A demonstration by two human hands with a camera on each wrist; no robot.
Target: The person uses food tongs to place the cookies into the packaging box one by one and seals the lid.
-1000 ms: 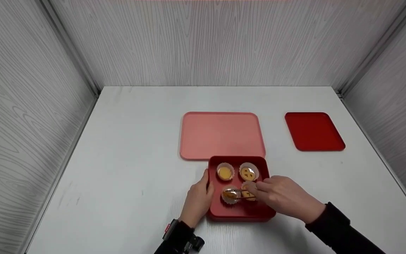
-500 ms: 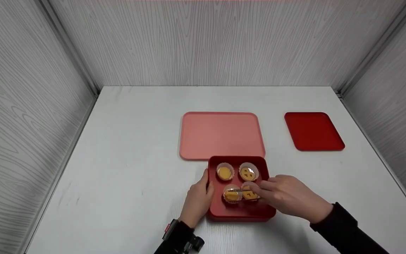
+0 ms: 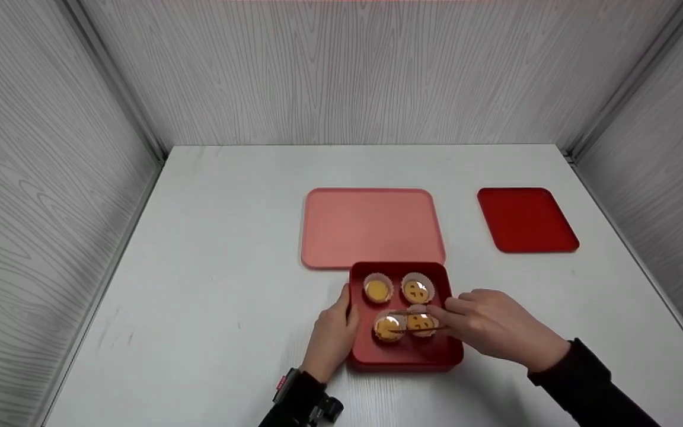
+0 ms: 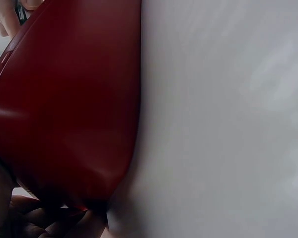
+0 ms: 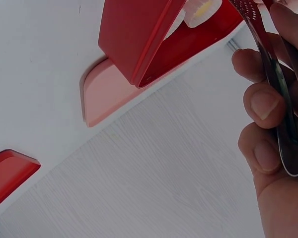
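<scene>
My left hand (image 3: 331, 341) holds the left side of a deep red box (image 3: 404, 354), thumb at the rim and fingers along the outer wall. Inside the box, several small yellow tarts sit in white paper cups in two rows. With my right hand (image 3: 487, 327) I grip metal tongs (image 5: 277, 74), whose perforated end shows in the right wrist view. The tong tips are spread over the front left tart (image 3: 386, 333), and their arms cross above the front right tart (image 3: 420, 324). The back left tart (image 3: 377, 290) is plain; the back right tart (image 3: 417, 293) has a dotted top.
Behind the box lies a flat pink tray (image 3: 371, 225), right up against its back edge. A smaller red tray (image 3: 528, 219) lies at the back right of the white table (image 3: 229, 237). Grey wood-grain panels (image 3: 341, 71) enclose the sides and back.
The tong tips have spread apart around the front left tart, which now sits in its cup. My right hand has moved slightly right and back. The left hand and box stay put.
</scene>
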